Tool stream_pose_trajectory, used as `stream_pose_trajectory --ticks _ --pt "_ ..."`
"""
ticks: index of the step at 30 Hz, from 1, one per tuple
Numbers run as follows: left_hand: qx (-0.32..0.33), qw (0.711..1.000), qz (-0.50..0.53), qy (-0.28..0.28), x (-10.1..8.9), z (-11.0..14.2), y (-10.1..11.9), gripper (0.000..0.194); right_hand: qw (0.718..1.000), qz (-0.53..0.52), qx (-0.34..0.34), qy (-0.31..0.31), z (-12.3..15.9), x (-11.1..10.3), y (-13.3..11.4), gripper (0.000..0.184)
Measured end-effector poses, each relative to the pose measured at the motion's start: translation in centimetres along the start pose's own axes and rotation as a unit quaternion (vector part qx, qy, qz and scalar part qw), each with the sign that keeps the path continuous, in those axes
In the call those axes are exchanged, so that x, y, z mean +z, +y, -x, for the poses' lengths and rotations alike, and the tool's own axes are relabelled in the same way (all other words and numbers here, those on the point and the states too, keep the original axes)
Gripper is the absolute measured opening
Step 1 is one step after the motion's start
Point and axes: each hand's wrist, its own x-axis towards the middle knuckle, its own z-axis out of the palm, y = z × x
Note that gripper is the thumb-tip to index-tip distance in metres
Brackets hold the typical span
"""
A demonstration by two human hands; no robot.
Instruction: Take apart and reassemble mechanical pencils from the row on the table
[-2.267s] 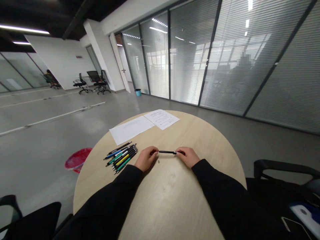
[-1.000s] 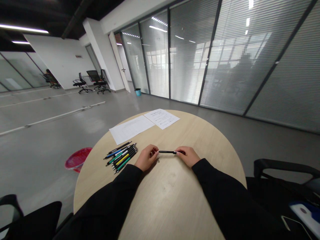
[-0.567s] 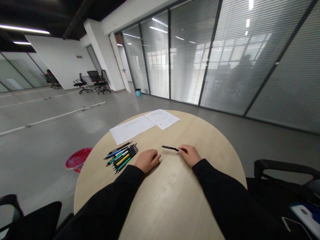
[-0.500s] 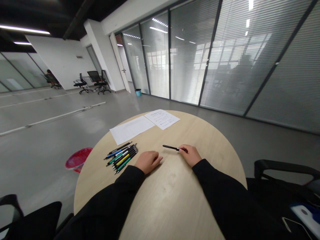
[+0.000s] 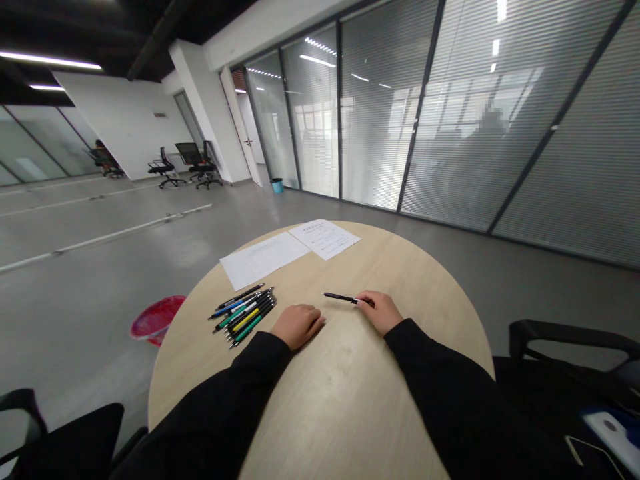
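My right hand (image 5: 381, 312) grips the rear end of a slim black pen (image 5: 343, 299), whose tip points left, above the table. My left hand (image 5: 299, 327) rests on the round light-wood table (image 5: 345, 413), fingers curled together, holding nothing. It lies just right of a tight group of several pens (image 5: 243, 317) with black, green, yellow and blue barrels. Farther off, beyond the pens, lie a white paper sheet (image 5: 265, 260) and a second printed sheet (image 5: 325, 239). Black sleeves cover both my forearms.
A red basin (image 5: 157, 320) stands on the floor left of the table. Black chairs (image 5: 565, 353) flank the table, with a phone and blue-and-white item (image 5: 610, 433) at lower right. Glass walls with blinds run along the right; a seated person (image 5: 105, 160) is far off.
My left hand has let go of the pen and moved back and left. The pen now stays in my right hand alone, its free end swung slightly away from me.
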Motion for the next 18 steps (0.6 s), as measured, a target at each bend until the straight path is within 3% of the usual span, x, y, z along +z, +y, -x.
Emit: stream_pose_trajectory --ticks 10,18 --pt "-0.085 0.991 0.096 0.044 0.8 0.1 -1.3 0.043 1.000 0.000 0.004 -0.001 0.1 0.0 -0.1 0.015" --pt "-0.128 0.960 0.222 0.116 0.5 -0.2 -1.6 0.030 1.000 0.000 0.003 -0.002 0.0 0.0 -0.2 0.015"
